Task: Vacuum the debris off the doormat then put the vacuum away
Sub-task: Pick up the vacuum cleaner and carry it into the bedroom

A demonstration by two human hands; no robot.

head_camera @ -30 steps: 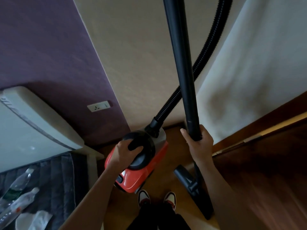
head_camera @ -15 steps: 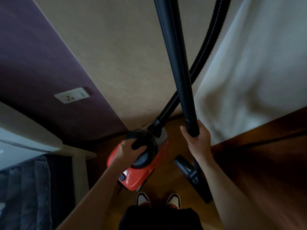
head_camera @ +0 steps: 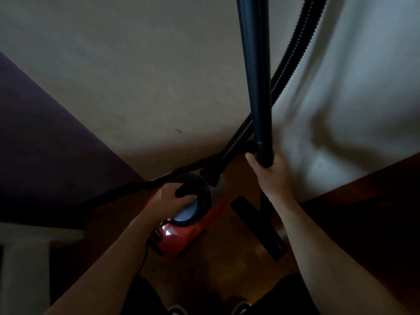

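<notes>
Vacuum (head_camera: 181,237) looks heavyish and rigid: left hand (head_camera: 169,198) curled round its handle (head_camera: 202,187), right hand (head_camera: 270,173) gripping the stiff wand (head_camera: 256,87).

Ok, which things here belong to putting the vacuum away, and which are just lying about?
Job: red vacuum, gripped by the left hand; black wand, held by the right hand; ribbed hose; floor nozzle.
Just there: white curtain; purple wall; wooden floor; shoes.
</notes>
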